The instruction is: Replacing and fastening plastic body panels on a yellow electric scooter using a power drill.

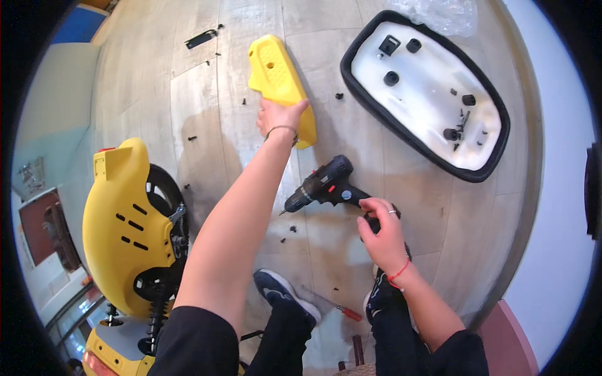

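My left hand (280, 117) reaches forward and grips the lower part of a yellow plastic cover (274, 69), thumb along its right edge and fingers on its left. The cover has a textured face and a hole. Nearer to me, a black cordless drill (329, 180) lies on its side, its bit pointing left. My right hand (384, 233) is closed round the base of the drill's handle, with the dark base showing between thumb and fingers. Several small black screws (293, 229) lie about the drill and the cover.
On the left stands a yellow ride-on vehicle body (119, 213) with a black wheel (164, 188). An upturned seat (407, 103) with a black rim holds loose screws at the right. Clear plastic wrap (445, 15) lies beyond it. A red-handled screwdriver (348, 312) lies between my feet.
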### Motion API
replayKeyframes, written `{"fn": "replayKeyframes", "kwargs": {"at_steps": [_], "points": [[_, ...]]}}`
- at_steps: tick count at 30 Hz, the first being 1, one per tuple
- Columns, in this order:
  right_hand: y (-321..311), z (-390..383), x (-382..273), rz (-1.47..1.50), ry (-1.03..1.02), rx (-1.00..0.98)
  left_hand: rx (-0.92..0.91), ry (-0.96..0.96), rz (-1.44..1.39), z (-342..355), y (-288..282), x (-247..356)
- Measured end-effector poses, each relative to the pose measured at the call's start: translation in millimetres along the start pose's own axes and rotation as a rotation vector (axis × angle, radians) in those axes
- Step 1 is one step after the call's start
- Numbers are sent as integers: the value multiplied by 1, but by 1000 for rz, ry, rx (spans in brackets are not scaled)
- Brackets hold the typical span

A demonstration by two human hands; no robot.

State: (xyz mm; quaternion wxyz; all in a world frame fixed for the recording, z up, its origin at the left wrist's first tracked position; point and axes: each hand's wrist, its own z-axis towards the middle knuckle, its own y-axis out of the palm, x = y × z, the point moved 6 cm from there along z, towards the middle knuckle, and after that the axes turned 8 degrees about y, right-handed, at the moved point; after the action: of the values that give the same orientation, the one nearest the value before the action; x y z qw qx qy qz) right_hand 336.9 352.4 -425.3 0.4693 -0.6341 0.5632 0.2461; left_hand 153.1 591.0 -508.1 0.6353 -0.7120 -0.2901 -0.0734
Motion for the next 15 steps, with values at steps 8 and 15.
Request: {"fn": "replayKeyframes", "kwargs": {"at_steps": [8,15], "points": [[35,4,3,249,92,-31,-26,97,-332,-96,-65,-2],[147,-7,-63,736,89,-521,-20,-51,-447,-227,-173,-56]]}}
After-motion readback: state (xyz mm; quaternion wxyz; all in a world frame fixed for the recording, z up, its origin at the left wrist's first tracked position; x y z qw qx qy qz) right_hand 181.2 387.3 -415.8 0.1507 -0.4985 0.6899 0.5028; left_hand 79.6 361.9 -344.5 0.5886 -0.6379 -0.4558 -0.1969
